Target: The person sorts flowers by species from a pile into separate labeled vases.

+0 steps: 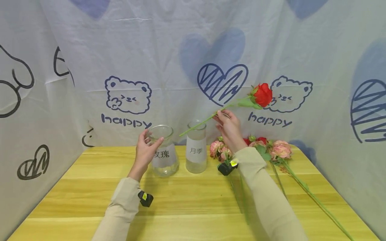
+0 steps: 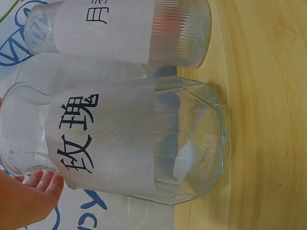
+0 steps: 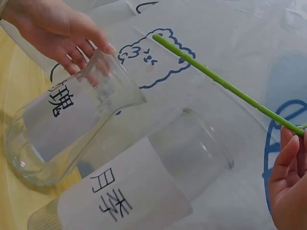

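In head view we are seeing the red rose (image 1: 261,95) slanting across the narrow vase (image 1: 196,165), bloom up-right, stem end down-left toward the wide vase (image 1: 166,170), right hand (image 1: 230,130) pinching its stem, left hand (image 1: 145,150) gripping the wide vase's neck.

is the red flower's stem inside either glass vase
No, the right wrist view shows the stem, held by the right hand, ending in open air outside both the wide vase and the narrow vase.
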Tool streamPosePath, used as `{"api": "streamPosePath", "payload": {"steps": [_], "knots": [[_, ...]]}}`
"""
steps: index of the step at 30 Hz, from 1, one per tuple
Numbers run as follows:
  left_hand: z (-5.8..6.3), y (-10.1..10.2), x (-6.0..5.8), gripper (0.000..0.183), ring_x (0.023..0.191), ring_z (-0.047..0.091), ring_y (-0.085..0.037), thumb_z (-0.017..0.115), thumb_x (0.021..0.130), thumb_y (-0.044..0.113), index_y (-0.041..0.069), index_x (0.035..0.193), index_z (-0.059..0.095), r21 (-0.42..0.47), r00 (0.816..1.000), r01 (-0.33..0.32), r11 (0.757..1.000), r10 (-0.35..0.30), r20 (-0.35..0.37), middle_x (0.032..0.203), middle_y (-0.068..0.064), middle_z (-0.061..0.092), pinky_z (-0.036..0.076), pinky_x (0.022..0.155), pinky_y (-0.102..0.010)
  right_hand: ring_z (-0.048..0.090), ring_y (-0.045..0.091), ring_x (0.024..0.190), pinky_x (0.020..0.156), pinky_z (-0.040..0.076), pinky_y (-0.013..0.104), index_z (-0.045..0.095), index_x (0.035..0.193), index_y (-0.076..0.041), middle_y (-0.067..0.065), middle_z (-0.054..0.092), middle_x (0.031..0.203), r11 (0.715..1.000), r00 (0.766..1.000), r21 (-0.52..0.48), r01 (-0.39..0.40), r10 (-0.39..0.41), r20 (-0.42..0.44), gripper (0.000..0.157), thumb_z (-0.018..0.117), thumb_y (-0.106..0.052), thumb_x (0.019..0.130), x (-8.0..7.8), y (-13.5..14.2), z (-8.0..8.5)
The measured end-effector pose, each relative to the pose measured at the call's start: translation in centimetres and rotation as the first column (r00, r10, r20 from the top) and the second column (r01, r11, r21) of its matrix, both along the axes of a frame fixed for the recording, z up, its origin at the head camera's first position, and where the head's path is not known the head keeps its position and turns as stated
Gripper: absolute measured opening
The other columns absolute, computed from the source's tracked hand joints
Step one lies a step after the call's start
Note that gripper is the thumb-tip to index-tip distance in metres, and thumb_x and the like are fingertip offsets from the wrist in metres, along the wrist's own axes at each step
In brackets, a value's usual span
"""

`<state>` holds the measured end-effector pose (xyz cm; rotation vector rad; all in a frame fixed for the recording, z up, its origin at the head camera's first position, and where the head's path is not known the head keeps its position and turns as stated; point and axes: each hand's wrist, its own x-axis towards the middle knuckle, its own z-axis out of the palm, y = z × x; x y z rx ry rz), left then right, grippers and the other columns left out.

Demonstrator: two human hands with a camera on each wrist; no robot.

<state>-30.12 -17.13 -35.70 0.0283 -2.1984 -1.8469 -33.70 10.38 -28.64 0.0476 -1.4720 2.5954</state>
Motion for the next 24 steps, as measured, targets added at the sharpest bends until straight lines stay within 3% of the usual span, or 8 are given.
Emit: {"api": "streamPosePath", "payload": {"steps": [9, 18, 24], "knots": [[0.1, -0.1, 0.1, 0.081, 0.134, 0.035, -0.036, 0.07, 0.09, 0.024, 0.004, 0.151, 0.021, 0.001, 1.0, -0.001, 1.0, 0.001, -0.01, 0.151, -0.016, 0.031, 0.035, 0.109, -0.044, 0.065, 0.008, 0.072, 0.055, 0.045, 0.018, 0.056, 0.097, -0.008, 0.005, 0.067, 0.092, 0.997, 0.997, 0.037, 0.07, -0.071, 0.019, 0.004, 0.059, -0.005, 0.096, -1.3, -2.6, 1.4], [-0.1, -0.1, 0.1, 0.082, 0.133, 0.035, -0.035, 0.07, 0.089, 0.025, 0.004, 0.151, 0.021, 0.015, 1.0, -0.004, 1.0, 0.004, -0.018, 0.151, -0.017, 0.03, 0.035, 0.109, -0.044, 0.064, 0.008, 0.07, 0.054, 0.046, 0.017, 0.056, 0.095, -0.01, 0.021, 0.062, 0.122, 0.989, 0.988, 0.109, 0.104, -0.115, 0.103, 0.006, 0.061, -0.005, 0.095, -3.2, -4.1, 1.2], [-0.1, 0.0, 0.1, 0.082, 0.133, 0.035, -0.035, 0.07, 0.089, 0.024, 0.006, 0.152, 0.021, 0.015, 1.0, -0.001, 1.0, 0.002, -0.022, 0.151, -0.015, 0.032, 0.035, 0.11, -0.043, 0.064, 0.008, 0.067, 0.051, 0.046, 0.015, 0.058, 0.097, -0.006, 0.02, 0.065, 0.115, 0.977, 0.982, 0.181, 0.117, -0.14, 0.124, 0.006, 0.062, -0.004, 0.093, -3.7, -4.6, 1.2]]}}
